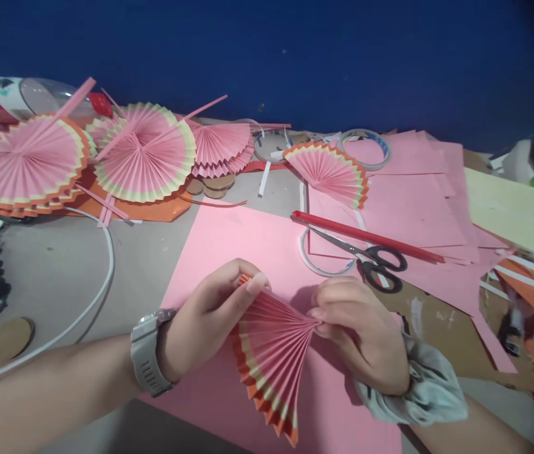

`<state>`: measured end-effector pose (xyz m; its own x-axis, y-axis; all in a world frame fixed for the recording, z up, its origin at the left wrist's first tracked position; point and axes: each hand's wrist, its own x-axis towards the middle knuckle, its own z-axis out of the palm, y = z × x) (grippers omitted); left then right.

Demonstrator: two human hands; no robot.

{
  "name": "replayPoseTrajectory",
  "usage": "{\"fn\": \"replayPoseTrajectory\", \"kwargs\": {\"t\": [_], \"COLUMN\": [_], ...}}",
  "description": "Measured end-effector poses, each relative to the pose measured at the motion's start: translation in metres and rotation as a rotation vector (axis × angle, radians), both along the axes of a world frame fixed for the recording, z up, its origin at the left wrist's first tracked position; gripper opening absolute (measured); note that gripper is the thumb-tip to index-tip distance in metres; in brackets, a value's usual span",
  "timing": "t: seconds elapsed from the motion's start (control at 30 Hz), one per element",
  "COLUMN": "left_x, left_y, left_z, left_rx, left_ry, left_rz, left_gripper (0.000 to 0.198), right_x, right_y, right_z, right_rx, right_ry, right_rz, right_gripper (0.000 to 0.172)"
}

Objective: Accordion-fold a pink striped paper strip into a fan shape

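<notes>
A pleated pink paper fan [276, 353] with yellow and orange zigzag edging is held between both hands, spread downward. My left hand [217, 315], with a grey watch on the wrist, pinches the fan's upper orange-edged corner between thumb and fingers. At the narrow gathered point, my right hand [361, 334] is closed with thumb and fingertips on the fan; a grey-green scrunchie is round that wrist. Below the hands lies a large pink sheet [229, 246]. Just beyond them are black-handled scissors [371, 255], a red stick [365, 236] and a tape roll [307, 258].
Finished-looking round paper fans [25, 161] and a half fan [330, 173] lie along the back. A plastic bottle [44, 98] lies at the far left. Pink sheets [418, 208] are stacked at right, beside yellow paper [517, 214]. A white cable [106, 271] crosses the left side.
</notes>
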<state>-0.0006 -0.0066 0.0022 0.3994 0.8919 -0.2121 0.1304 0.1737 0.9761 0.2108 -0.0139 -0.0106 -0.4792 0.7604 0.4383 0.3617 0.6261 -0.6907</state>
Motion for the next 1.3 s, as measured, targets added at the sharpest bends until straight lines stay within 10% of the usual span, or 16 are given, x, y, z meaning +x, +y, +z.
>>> {"fn": "replayPoseTrajectory", "kwargs": {"t": [0.6, 1.3], "left_x": [-0.009, -0.011], "left_y": [0.028, 0.008], "left_z": [0.003, -0.011], "left_rx": [-0.11, -0.136], "left_ry": [0.091, -0.353], "left_rz": [-0.362, -0.135], "left_gripper": [0.027, 0.058], "right_x": [-0.005, 0.003], "right_y": [-0.006, -0.004], "right_z": [0.001, -0.005], "right_rx": [0.382, 0.275], "right_ry": [-0.452, -0.249], "right_rz": [0.271, 0.153], "right_gripper": [0.02, 0.013]}}
